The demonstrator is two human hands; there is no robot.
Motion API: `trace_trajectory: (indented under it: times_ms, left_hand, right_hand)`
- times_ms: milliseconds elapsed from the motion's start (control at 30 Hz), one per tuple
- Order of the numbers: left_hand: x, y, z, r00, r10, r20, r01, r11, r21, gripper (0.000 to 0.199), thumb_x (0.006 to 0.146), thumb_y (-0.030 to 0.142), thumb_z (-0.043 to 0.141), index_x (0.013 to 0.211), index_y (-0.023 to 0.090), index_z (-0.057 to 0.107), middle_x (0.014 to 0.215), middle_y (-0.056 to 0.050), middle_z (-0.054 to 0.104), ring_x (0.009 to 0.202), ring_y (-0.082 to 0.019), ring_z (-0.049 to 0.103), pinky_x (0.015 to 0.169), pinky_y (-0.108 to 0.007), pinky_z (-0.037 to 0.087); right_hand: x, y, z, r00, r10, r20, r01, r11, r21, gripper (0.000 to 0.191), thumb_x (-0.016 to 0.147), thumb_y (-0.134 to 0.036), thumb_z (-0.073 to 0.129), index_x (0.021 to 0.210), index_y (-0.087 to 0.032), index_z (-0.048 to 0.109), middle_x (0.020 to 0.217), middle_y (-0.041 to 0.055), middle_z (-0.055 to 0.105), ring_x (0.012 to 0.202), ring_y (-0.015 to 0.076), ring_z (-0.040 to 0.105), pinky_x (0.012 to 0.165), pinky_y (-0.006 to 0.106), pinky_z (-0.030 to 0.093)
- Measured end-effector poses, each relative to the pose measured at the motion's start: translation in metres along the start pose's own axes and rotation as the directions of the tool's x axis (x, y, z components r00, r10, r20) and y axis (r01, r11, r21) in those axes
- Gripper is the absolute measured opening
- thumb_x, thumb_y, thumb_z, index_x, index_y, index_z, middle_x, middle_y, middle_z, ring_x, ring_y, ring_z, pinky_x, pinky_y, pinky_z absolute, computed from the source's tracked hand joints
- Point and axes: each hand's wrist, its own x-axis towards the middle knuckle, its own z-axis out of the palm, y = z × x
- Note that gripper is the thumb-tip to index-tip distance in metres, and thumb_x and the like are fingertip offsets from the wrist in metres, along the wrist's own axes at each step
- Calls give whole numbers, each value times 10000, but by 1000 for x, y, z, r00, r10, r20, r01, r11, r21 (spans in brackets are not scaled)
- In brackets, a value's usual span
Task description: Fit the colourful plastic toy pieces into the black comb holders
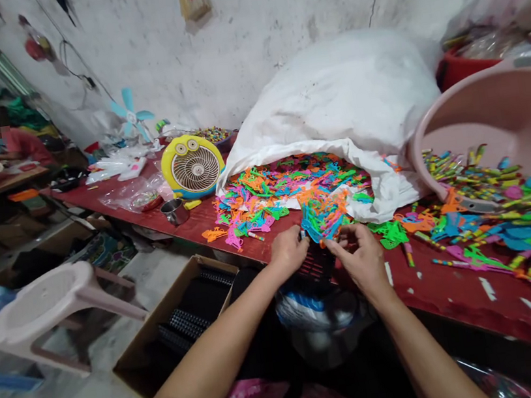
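Observation:
My left hand and my right hand meet at the front edge of a red table, pinching a bunch of bright plastic shapes from both sides. Just below my fingers is a black perforated plastic strip, partly hidden by my hands. Behind them, a heap of similar pink, green and orange shapes spills from a white sack. More shapes and coloured sticks lie to the right.
A pink plastic basin tilts at the table's right, and a yellow desk fan and steel cup stand left of the heap. Below left are a cardboard box holding black strips and a pale stool. A seated person works far left.

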Motion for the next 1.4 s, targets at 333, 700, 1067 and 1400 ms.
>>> trace_trajectory:
  times_ms: [333, 700, 1067, 1400]
  left_hand:
    - [-22, -30, 27, 975, 193, -111, -220, 917, -332, 771, 735, 404, 782, 1399, 187, 455, 1322, -135, 580, 1167, -282, 576, 1009, -415, 481]
    - [-12, -33, 33, 970, 198, -144, -243, 856, -456, 741, 740, 383, 749, 1390, 170, 463, 1296, -121, 624, 1090, -261, 652, 908, -391, 575]
    - [-7, -42, 33, 945, 302, -128, -328, 868, -372, 647, 829, 381, 680, 1410, 184, 473, 1334, -105, 616, 1215, -257, 593, 1044, -385, 481]
    - [-4, -37, 36, 984, 125, -131, -155, 956, -250, 331, 851, 272, 676, 1172, 205, 642, 1122, -53, 714, 1032, -216, 646, 930, -338, 507]
  right_hand:
    - [-17, 40, -3, 985, -17, 170, 22, 999, -24, 509, 778, -532, 717, 1141, -210, 562, 969, 58, 647, 814, 201, 636, 780, 376, 535]
    - [-13, 49, 10, 965, 150, 216, -181, 975, 132, 345, 758, -434, 721, 967, -211, 560, 774, 1, 619, 635, 139, 550, 627, 288, 474]
    - [-11, 54, 10, 960, 207, 186, -241, 953, 184, 293, 724, -367, 653, 951, -189, 601, 836, 28, 645, 657, 130, 527, 646, 283, 460]
    - [-3, 42, 14, 979, 173, 109, -177, 984, 27, 275, 751, -452, 650, 808, -187, 607, 710, 11, 630, 627, 147, 540, 627, 277, 437]
